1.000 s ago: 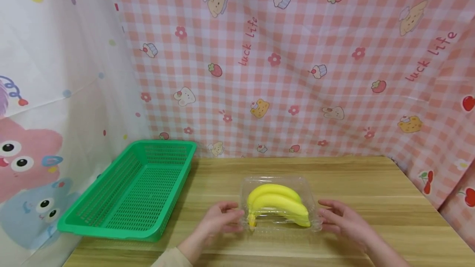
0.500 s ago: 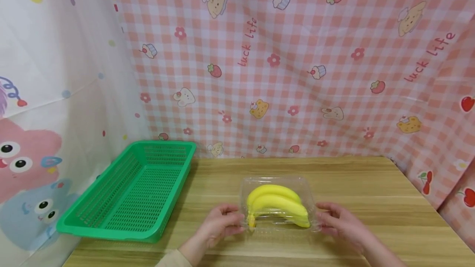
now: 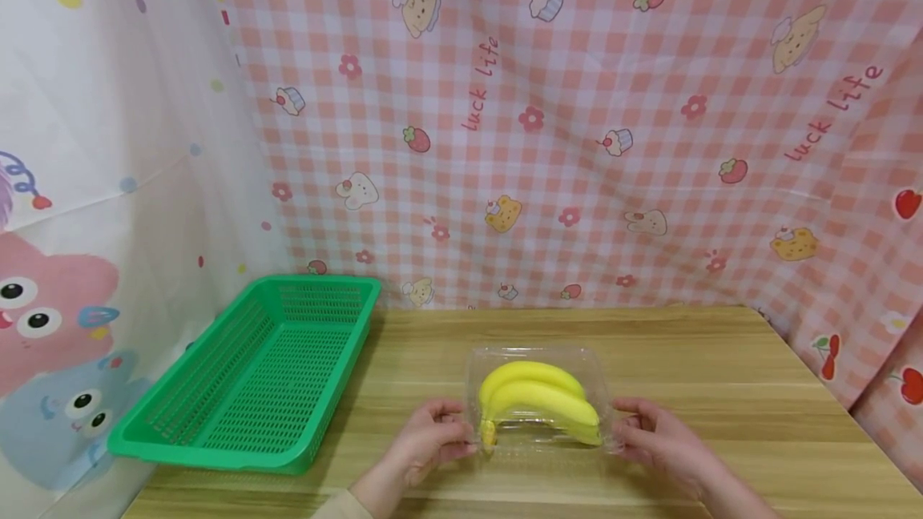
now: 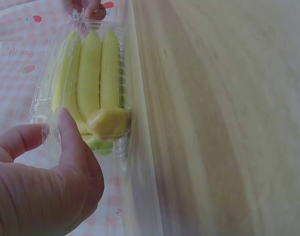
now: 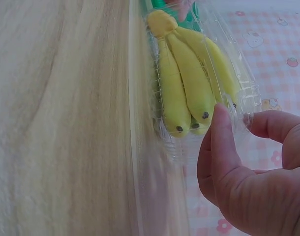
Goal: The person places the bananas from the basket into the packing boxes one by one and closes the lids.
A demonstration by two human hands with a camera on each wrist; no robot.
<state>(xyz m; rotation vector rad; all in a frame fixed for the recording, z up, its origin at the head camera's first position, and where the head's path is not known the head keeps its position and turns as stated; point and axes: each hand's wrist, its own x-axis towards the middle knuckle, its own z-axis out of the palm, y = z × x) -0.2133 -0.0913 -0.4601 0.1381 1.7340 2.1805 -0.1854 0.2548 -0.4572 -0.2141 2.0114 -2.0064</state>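
Observation:
A clear plastic clamshell box (image 3: 534, 354) stands on the wooden table, in front of the person. Inside lies a bunch of yellow bananas (image 3: 541, 395), its stem end (image 4: 108, 124) towards the left and its dark tips (image 5: 205, 115) towards the right. My left hand (image 3: 430, 440) pinches the box's near left corner between thumb and fingers. At the opposite side my right hand (image 3: 658, 443) pinches the near right corner the same way. In the left wrist view the thumb and index finger press the rim from both sides. The bananas show through the plastic lid.
A green slotted plastic basket (image 3: 216, 457) stands on the left of the wooden table (image 3: 721, 399), with nothing in it. Behind the table hangs a pink checked cloth (image 3: 461, 166). A white patterned cloth (image 3: 166, 142) hangs along the left side.
The right hand has moved slightly inward and its fingers have come onto the box's corner. The left hand has shifted a little to the right. The basket stays where it was.

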